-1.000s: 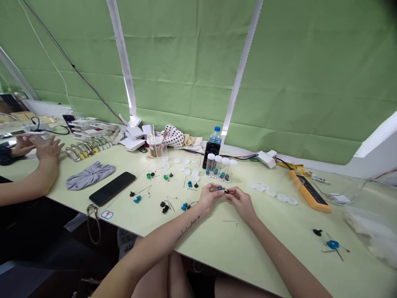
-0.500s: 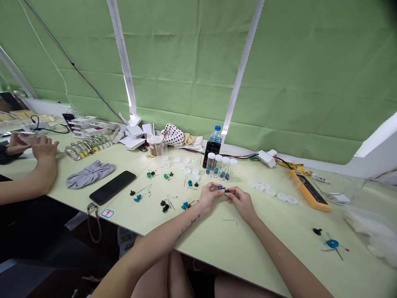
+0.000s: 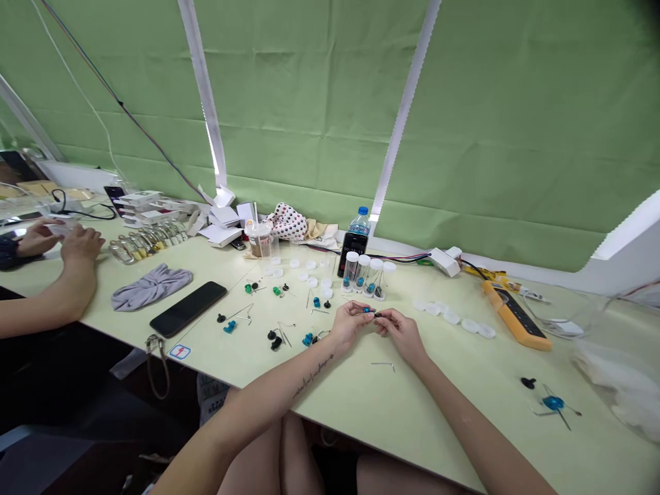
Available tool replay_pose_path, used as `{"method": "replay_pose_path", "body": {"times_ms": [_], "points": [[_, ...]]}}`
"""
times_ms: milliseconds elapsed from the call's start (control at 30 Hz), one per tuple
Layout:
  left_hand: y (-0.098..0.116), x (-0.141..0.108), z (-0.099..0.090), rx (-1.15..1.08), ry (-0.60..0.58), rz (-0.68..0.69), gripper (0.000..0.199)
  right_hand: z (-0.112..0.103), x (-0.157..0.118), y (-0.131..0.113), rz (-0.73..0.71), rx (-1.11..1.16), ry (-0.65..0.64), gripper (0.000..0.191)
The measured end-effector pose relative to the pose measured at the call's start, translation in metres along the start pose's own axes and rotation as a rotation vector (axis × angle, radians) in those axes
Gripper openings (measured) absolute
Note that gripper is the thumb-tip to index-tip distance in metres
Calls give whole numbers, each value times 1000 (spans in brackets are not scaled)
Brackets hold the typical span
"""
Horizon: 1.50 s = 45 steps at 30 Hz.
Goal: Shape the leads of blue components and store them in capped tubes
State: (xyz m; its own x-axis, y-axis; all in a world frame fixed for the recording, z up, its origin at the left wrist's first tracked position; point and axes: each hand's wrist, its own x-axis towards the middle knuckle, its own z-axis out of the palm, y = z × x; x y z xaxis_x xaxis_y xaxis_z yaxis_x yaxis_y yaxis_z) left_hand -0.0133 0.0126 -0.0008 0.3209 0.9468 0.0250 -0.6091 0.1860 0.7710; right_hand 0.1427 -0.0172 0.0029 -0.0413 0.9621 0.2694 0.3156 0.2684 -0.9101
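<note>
- Just in front of the row of capped clear vials (image 3: 364, 273), a small blue-and-black part (image 3: 370, 311) is held up between both hands, above the pale green desk (image 3: 330, 385)
- The left hand (image 3: 350, 325) is closed, with fingers and thumb pressed together, pinching the blue end of the part
- The right hand (image 3: 401, 335) is also closed, its fingertips pinching the black end; the exact grip is too small to be told
- Nearer than the vials, a bent hex key (image 3: 382, 366) is left lying just below the hands, touching neither
- Left of the vials, green, blue and black parts with wire leads (image 3: 229, 327) are scattered over the desk
- Right of the vials, white plastic caps (image 3: 451, 317) are laid in a loose line, with a yellow multimeter (image 3: 513, 315) beyond them
- Behind the vials, a water bottle (image 3: 359, 221) is stood beside an upright phone (image 3: 352, 253)
- Far left of the vials, a co-worker's hands (image 3: 81, 244) are seen over the desk, well apart from the person's own, near a black smartphone (image 3: 188, 309) and a grey cloth (image 3: 151, 289)
</note>
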Motion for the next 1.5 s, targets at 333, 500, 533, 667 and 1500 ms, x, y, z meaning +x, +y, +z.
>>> {"method": "replay_pose_path", "body": {"times_ms": [333,500,533,667,1500], "points": [[-6,7,-6,-10,33,19,37,1,2,-1,-36,-13,32,36],[-6,6,-5,-3,23,10,37,1,2,0,-82,-63,41,26],[-6,5,-5,-3,21,4,38,1,2,0,-78,-58,38,26],[-6,4,-5,-4,10,1,40,1,2,6,-57,-25,33,28],[4,2,-3,-21,-24,-78,33,-1,0,3,-95,-16,50,27]]}}
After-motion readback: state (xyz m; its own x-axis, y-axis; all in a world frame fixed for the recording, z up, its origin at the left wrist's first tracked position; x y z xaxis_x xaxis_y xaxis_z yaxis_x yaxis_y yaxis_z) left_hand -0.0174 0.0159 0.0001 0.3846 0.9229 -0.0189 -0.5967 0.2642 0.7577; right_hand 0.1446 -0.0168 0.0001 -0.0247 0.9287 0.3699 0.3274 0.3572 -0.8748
